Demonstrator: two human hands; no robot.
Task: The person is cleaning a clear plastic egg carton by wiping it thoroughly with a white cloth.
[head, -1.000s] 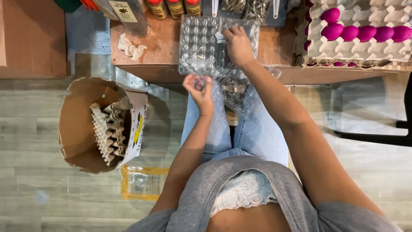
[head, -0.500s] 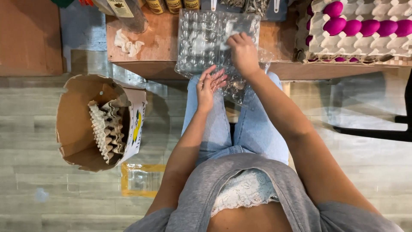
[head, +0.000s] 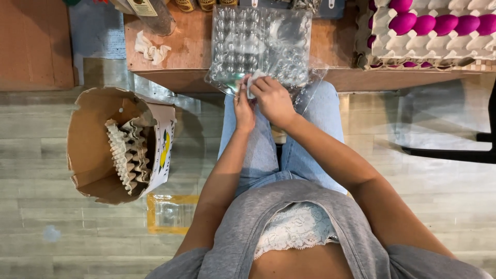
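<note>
A clear plastic egg carton lies open on the wooden table, its near edge hanging over toward my lap. My right hand is at that near edge, fingers closed on a small white piece, perhaps a label or tissue. Just to its left, my left hand has its fingertips meeting the same white piece and the carton's rim. I sit with blue jeans below both hands.
A cardboard tray of pink eggs sits at the table's right. A crumpled white tissue lies at the left. On the floor stand a brown cardboard box of stacked paper egg trays and a clear packet. A dark chair base is right.
My right hand came back from the far part of the carton to its near edge. My left hand rose to meet it, and both now pinch the white piece.
</note>
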